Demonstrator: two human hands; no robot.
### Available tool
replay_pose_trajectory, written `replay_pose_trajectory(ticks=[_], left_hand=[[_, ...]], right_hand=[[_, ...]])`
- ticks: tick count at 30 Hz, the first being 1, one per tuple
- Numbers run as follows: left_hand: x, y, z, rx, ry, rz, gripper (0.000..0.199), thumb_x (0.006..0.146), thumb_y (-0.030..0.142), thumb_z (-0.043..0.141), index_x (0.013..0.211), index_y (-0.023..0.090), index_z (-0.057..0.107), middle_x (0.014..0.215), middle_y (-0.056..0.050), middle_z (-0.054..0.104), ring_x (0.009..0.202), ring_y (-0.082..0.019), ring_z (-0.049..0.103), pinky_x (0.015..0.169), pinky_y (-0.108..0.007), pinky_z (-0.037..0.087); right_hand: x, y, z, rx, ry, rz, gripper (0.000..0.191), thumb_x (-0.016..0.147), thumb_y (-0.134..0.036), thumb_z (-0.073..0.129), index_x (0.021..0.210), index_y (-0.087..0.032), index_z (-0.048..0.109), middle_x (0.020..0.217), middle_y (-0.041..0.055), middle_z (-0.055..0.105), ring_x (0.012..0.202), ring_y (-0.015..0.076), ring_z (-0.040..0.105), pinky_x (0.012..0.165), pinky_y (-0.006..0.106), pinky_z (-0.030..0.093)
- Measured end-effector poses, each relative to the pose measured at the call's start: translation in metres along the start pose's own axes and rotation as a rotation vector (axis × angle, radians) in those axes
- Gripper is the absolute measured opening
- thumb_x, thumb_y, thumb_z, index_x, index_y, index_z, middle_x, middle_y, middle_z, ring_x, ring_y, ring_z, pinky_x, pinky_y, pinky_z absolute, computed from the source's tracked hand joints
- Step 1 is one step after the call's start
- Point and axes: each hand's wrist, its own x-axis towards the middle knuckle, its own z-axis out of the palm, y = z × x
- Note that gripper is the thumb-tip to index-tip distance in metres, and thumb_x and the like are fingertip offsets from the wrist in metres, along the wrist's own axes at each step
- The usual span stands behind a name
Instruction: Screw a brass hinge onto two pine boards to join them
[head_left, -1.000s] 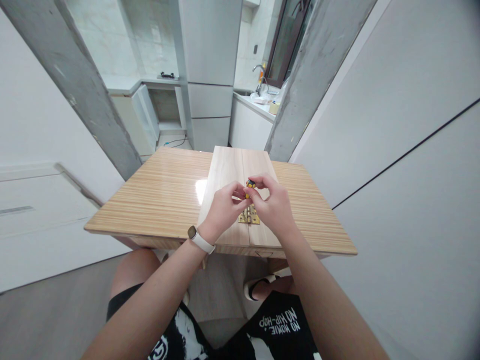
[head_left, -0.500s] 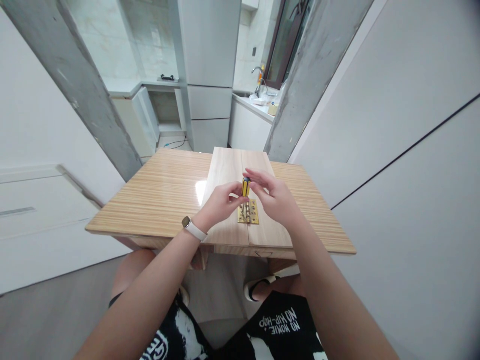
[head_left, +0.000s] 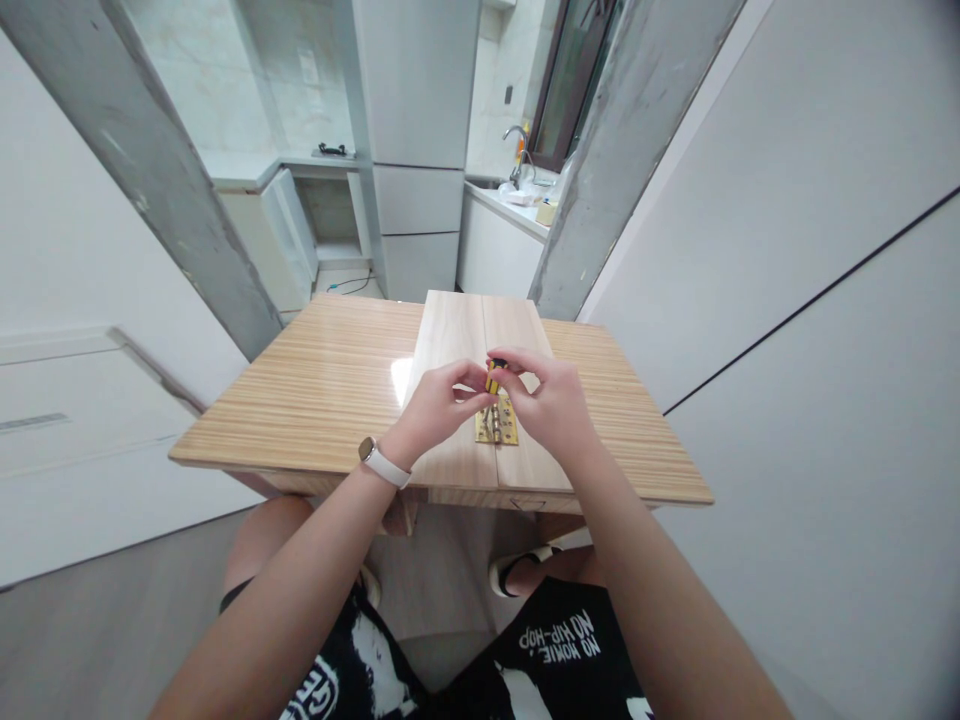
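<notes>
Screwdriver (head_left: pixel 492 384) stands nearly upright at the far end of the hinge (head_left: pixel 496 425), tip hidden, pinched low by my left hand (head_left: pixel 441 402) and at its top by my right hand (head_left: pixel 553 402), neither nearer.

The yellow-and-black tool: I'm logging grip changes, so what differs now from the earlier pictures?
The right hand, its fingers spread open around the top of the yellow-and-black tool half a second ago, has closed its thumb and fingers on it again, much as a second ago. The left hand stays at the tool, and the brass hinge stays on the wooden boards.
</notes>
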Motion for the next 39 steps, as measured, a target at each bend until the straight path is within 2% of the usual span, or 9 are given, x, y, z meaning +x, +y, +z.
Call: replay_pose_trajectory(ticks=[8,13,17,20,22,26,30,34,39], left_hand=[[-0.002,0.006,0.011,0.053,0.074,0.040,0.021,0.089,0.031,0.080,0.100,0.018,0.069,0.097,-0.004,0.073,0.090,-0.017,0.072,0.082,-0.033,0.066],[-0.004,0.009,0.019,0.133,0.144,0.043,0.015,0.089,0.024,0.078,0.098,0.018,0.067,0.094,-0.004,0.072,0.085,-0.017,0.072,0.074,-0.029,0.064],[-0.002,0.006,0.019,0.162,0.160,0.084,0.008,0.089,0.016,0.073,0.093,0.018,0.066,0.091,-0.003,0.073,0.083,-0.017,0.071,0.073,-0.028,0.062],[-0.001,0.003,0.017,0.156,0.150,0.122,0.004,0.092,0.017,0.071,0.091,0.018,0.067,0.089,-0.003,0.073,0.083,-0.016,0.070,0.074,-0.027,0.061],[0.000,0.001,0.015,0.147,0.141,0.121,0.008,0.093,0.023,0.073,0.091,0.018,0.067,0.087,-0.002,0.072,0.082,-0.016,0.069,0.074,-0.028,0.060],[0.001,-0.002,0.011,0.092,0.092,0.105,0.016,0.092,0.031,0.078,0.092,0.018,0.068,0.085,-0.002,0.071,0.081,-0.016,0.069,0.078,-0.031,0.060],[0.002,-0.003,0.010,0.034,0.059,0.106,0.018,0.092,0.033,0.079,0.096,0.018,0.070,0.090,-0.003,0.074,0.083,-0.017,0.071,0.080,-0.033,0.061],[0.001,-0.003,0.009,0.017,0.033,0.072,0.017,0.093,0.033,0.078,0.099,0.018,0.074,0.093,-0.004,0.077,0.086,-0.019,0.073,0.082,-0.034,0.062],[-0.001,0.000,0.009,-0.002,0.005,0.047,0.020,0.096,0.034,0.075,0.110,0.019,0.076,0.103,-0.006,0.079,0.092,-0.020,0.076,0.088,-0.036,0.064]], right_hand=[[0.002,-0.007,0.001,-0.118,0.014,-0.037,0.011,0.093,-0.032,0.074,0.101,-0.025,0.073,0.098,0.0043,0.080,0.090,0.0238,0.074,0.083,0.038,0.056],[-0.001,-0.009,0.006,-0.172,0.066,-0.015,0.019,0.092,-0.037,0.076,0.087,-0.024,0.063,0.085,0.0019,0.071,0.082,0.0215,0.069,0.076,0.035,0.049],[-0.003,-0.010,0.010,-0.227,0.102,-0.003,0.023,0.094,-0.038,0.073,0.084,-0.023,0.059,0.084,0.0020,0.068,0.081,0.0210,0.066,0.074,0.035,0.047],[-0.001,-0.009,0.007,-0.186,0.058,-0.011,0.018,0.094,-0.038,0.073,0.089,-0.023,0.064,0.090,0.0041,0.072,0.086,0.0220,0.067,0.078,0.036,0.050],[0.002,-0.008,0.002,-0.096,-0.007,-0.017,0.013,0.094,-0.035,0.072,0.101,-0.023,0.071,0.103,0.0059,0.077,0.095,0.0234,0.070,0.085,0.039,0.054],[0.008,-0.003,-0.011,0.103,-0.175,0.019,0.029,0.098,-0.026,0.061,0.123,-0.027,0.076,0.125,0.0057,0.079,0.111,0.0245,0.073,0.099,0.045,0.057],[0.013,0.002,-0.016,0.198,-0.288,0.030,0.034,0.100,-0.024,0.057,0.127,-0.028,0.077,0.127,0.0038,0.079,0.118,0.0244,0.073,0.106,0.047,0.056],[0.013,0.006,-0.013,0.230,-0.242,0.045,0.028,0.097,-0.023,0.061,0.118,-0.027,0.080,0.119,0.0030,0.081,0.113,0.0240,0.075,0.104,0.045,0.057],[0.009,0.003,-0.010,0.130,-0.142,0.042,0.024,0.093,-0.018,0.065,0.108,-0.026,0.081,0.109,0.0027,0.083,0.102,0.0231,0.076,0.095,0.041,0.059]])
